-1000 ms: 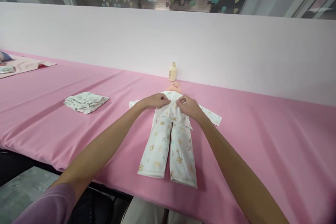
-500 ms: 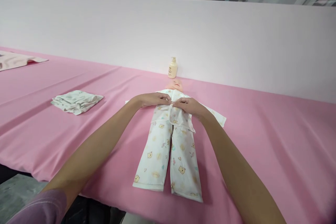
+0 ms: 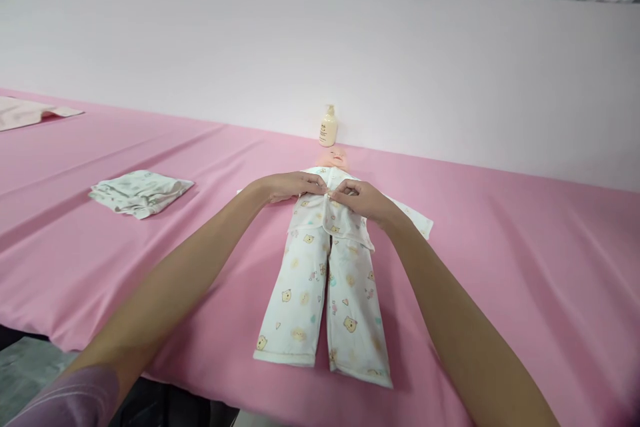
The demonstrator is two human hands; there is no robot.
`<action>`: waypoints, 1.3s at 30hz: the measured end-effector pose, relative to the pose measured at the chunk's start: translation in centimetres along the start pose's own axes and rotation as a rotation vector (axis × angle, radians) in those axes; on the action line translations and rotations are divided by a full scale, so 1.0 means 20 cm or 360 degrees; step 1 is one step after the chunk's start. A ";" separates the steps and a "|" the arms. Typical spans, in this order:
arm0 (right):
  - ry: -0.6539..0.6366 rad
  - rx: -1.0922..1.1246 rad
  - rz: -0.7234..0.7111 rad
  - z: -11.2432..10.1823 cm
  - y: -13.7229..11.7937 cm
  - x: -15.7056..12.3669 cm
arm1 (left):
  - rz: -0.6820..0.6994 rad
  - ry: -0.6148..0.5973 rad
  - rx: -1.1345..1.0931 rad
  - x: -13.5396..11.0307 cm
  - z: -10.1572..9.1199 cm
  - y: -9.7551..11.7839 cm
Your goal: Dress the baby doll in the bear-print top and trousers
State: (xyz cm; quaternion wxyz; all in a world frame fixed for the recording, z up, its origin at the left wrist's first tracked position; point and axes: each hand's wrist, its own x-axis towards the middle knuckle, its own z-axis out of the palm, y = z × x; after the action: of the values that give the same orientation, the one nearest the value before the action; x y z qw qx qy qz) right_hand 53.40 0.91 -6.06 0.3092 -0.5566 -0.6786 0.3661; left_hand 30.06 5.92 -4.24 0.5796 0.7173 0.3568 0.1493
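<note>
A baby doll (image 3: pixel 334 157) lies face up on the pink-covered table, dressed in a white printed top (image 3: pixel 345 223) and white pants (image 3: pixel 300 287) with small bear prints. My left hand (image 3: pixel 303 185) pinches the top's front edge at chest height. Opposite it, my right hand (image 3: pixel 357 198) pinches the other side of the same front opening. The fingertips of both hands meet at the middle line; any fastener between them is too small to make out. One sleeve (image 3: pixel 417 219) stretches out to the right, while the left one is mostly hidden behind my left hand and forearm.
Behind the doll's head a cream pump bottle (image 3: pixel 329 128) stands against the white wall (image 3: pixel 450 80). A folded white printed cloth (image 3: pixel 141 193) lies to the left. Farther left is a pale pink cloth (image 3: pixel 30 112). The pink table cover (image 3: pixel 210 347) hangs over the near edge.
Both hands stay at the front of the top, with only slight finger movement. The camera view has shifted a little.
</note>
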 end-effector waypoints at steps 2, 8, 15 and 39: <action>-0.0038 0.0007 -0.0012 -0.01 0.00 -0.01 | 0.0010 0.0009 0.0032 0.00 0.00 0.00; -0.0075 0.0056 -0.0008 -0.03 -0.01 -0.02 | 0.0006 0.0078 0.0188 -0.01 0.01 0.02; -0.0018 0.0003 0.0026 0.00 -0.01 -0.02 | 0.0092 0.0233 0.0462 -0.02 0.05 0.08; 0.0120 0.0368 0.0168 -0.07 0.03 0.02 | 0.0145 0.0400 0.0343 0.02 0.03 0.02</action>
State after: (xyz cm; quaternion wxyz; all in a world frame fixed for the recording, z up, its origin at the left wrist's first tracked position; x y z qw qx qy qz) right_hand 54.89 1.51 -5.84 0.3769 -0.5656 -0.5895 0.4365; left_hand 30.81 5.70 -4.14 0.4428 0.7664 0.4075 0.2248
